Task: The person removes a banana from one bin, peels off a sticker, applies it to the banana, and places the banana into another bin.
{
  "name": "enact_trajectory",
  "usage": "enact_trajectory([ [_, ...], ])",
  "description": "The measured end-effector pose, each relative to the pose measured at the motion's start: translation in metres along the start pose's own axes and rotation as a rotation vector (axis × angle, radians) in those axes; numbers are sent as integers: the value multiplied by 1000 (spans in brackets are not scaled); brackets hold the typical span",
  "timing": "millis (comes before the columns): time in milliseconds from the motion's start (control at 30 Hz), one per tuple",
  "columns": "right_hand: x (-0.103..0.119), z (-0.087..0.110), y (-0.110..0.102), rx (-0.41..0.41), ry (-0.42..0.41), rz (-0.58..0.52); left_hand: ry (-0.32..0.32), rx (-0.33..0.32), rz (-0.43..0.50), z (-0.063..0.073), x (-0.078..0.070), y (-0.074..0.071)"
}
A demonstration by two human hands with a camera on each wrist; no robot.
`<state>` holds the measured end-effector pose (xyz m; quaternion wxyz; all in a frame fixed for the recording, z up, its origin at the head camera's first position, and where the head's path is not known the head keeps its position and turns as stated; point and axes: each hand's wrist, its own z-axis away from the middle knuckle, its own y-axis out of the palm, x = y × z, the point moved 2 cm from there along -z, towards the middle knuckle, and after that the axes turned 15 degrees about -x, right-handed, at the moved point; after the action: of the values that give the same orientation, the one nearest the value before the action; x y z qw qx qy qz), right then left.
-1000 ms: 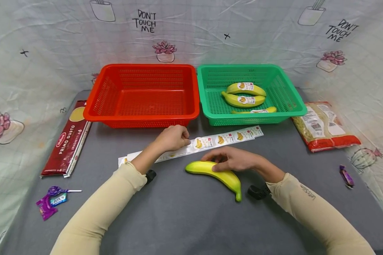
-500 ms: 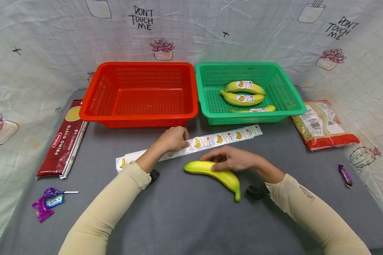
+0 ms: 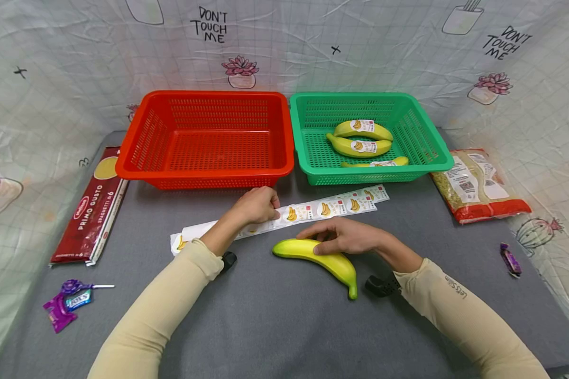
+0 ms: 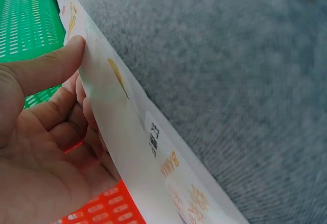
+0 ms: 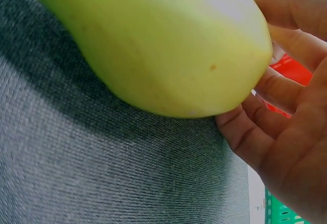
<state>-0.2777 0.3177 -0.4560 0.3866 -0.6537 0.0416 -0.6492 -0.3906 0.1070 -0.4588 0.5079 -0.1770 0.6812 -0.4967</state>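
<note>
In the head view, a yellow-green banana (image 3: pixel 329 263) lies on the grey table, its stem toward the near side. My right hand (image 3: pixel 343 237) holds it, thumb on top and fingers along its far side. The right wrist view shows those fingers against the rounded side of the banana (image 5: pixel 179 55). Beyond it a long strip of banana stickers (image 3: pixel 308 211) runs slantwise across the table. My left hand (image 3: pixel 258 204) pinches the strip's far edge. Up close in the left wrist view, the thumb meets the edge of the sticker strip (image 4: pixel 110 106), with curled fingers behind it.
At the back stand a red basket (image 3: pixel 208 179) and a green basket (image 3: pixel 370 178) holding 3 stickered bananas (image 3: pixel 360 146). A spaghetti pack (image 3: pixel 92 205) lies left, a grain bag (image 3: pixel 479 184) right. Small candies (image 3: pixel 61 310) and a purple-wrapped candy (image 3: pixel 509 260) lie near the sides.
The head view has shifted slightly, so the baskets and packs appear a little farther left. Both hands keep their holds, and the banana stays where it was.
</note>
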Motion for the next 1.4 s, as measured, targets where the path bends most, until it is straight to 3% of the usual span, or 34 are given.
enact_trajectory([
  [767,-1,-2,-8,-27,-12,-25,66,-35,96,4,4,-12],
  [867,0,-4,-17,-111,8,-9,64,-32,109,4,2,-14],
  [1033,3,-13,-35,-397,59,36,57,-17,136,4,1,-15],
  [1100,4,-19,-39,-474,54,72,51,-13,141,5,2,-15],
  [1233,3,-33,-39,-533,35,179,49,-1,150,7,2,-16],
  [1400,3,-48,-32,-495,26,239,53,17,147,9,3,-16],
])
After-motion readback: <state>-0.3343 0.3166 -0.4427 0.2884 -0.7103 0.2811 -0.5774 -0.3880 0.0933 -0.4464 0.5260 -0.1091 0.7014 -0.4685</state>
